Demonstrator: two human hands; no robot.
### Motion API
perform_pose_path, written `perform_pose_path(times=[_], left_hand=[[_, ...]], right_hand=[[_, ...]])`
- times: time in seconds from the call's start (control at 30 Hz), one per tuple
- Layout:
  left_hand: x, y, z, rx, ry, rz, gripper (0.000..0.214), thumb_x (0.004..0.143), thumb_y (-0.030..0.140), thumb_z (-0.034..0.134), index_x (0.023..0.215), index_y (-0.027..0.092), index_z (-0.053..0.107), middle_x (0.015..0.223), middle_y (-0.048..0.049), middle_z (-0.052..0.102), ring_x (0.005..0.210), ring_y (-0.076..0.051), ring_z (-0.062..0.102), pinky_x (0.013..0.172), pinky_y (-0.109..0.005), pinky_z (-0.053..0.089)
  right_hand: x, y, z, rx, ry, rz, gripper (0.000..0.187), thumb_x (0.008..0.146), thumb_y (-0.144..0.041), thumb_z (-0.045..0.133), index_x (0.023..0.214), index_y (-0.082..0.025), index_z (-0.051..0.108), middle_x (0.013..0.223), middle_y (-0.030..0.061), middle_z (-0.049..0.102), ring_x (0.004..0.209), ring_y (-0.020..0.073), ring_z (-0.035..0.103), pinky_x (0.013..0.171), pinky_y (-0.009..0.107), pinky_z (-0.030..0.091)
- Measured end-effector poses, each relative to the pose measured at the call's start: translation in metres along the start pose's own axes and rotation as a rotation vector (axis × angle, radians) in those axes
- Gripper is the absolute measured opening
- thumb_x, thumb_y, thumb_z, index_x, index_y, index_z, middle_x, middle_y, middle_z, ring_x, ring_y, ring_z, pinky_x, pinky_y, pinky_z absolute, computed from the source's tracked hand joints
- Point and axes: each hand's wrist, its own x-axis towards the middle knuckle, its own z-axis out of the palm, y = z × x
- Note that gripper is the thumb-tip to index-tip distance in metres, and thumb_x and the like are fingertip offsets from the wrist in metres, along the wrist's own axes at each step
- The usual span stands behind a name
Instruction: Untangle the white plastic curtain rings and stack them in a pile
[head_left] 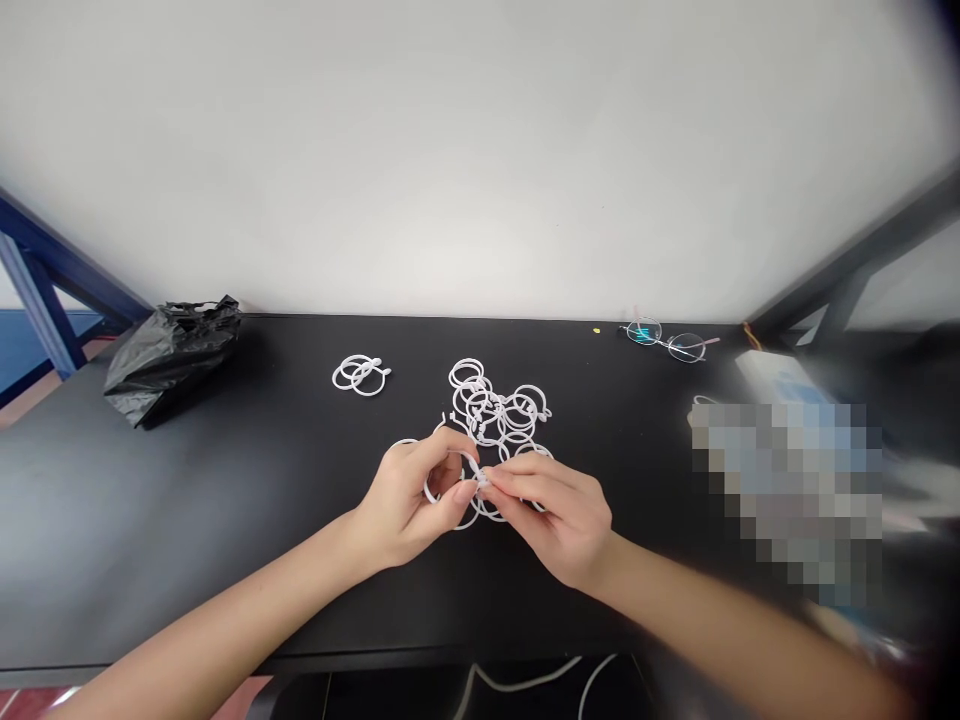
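Both my hands meet over the middle of the black table (225, 520). My left hand (409, 500) pinches a white plastic ring (450, 492) between thumb and fingers. My right hand (555, 510) pinches the same ring's clasp from the right, fingertips touching the left hand's. Just behind them lies a pile of white rings (499, 405), several of them overlapping. A smaller cluster of linked white rings (361, 375) lies apart to the left.
A crumpled black plastic bag (169, 350) sits at the far left of the table. A pair of glasses (667, 340) lies at the back right by the white wall. A blurred patch covers things at the right. White cords (525, 680) hang below the front edge.
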Motion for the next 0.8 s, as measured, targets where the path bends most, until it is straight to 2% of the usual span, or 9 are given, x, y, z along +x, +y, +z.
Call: perform_pose_path(times=[0.13,0.33,0.63,0.8], left_hand=[[0.0001,0.0039,0.0004,0.079,0.075,0.065,0.037,0.099,0.051,0.036,0.09,0.019,0.052,0.051,0.0075,0.042,0.042,-0.008,0.038,0.044,-0.019,0.034],[-0.0017,0.0035,0.0022,0.118,0.106,0.14,0.032,0.1,0.047,0.036,0.091,0.02,0.051,0.05,0.008,0.042,0.04,-0.008,0.037,0.043,-0.018,0.035],[-0.0037,0.0033,0.0016,0.095,0.085,0.079,0.016,0.094,0.032,0.044,0.087,0.02,0.052,0.047,0.0083,0.044,0.039,-0.007,0.039,0.041,-0.018,0.034],[-0.0046,-0.003,0.0032,0.054,0.085,0.065,0.021,0.094,0.037,0.045,0.088,0.02,0.053,0.048,0.0085,0.041,0.039,-0.007,0.036,0.042,-0.019,0.033]], right_hand=[[-0.0009,-0.0019,-0.0007,-0.013,-0.02,-0.052,0.042,0.085,0.001,0.063,0.121,-0.02,0.068,0.093,0.0074,0.076,0.072,0.0149,0.072,0.059,0.022,0.063],[-0.0016,-0.0059,-0.0006,-0.04,-0.012,-0.059,0.044,0.088,-0.002,0.062,0.126,-0.023,0.065,0.092,0.0059,0.076,0.071,0.0144,0.072,0.059,0.022,0.064],[-0.0015,-0.0081,0.0015,0.023,0.006,-0.018,0.041,0.086,0.003,0.059,0.117,-0.021,0.069,0.086,0.0059,0.076,0.067,0.0144,0.073,0.054,0.02,0.063],[-0.0014,-0.0072,0.0033,0.034,0.007,-0.009,0.04,0.086,0.003,0.059,0.116,-0.021,0.069,0.086,0.0053,0.076,0.067,0.0142,0.072,0.053,0.021,0.061]])
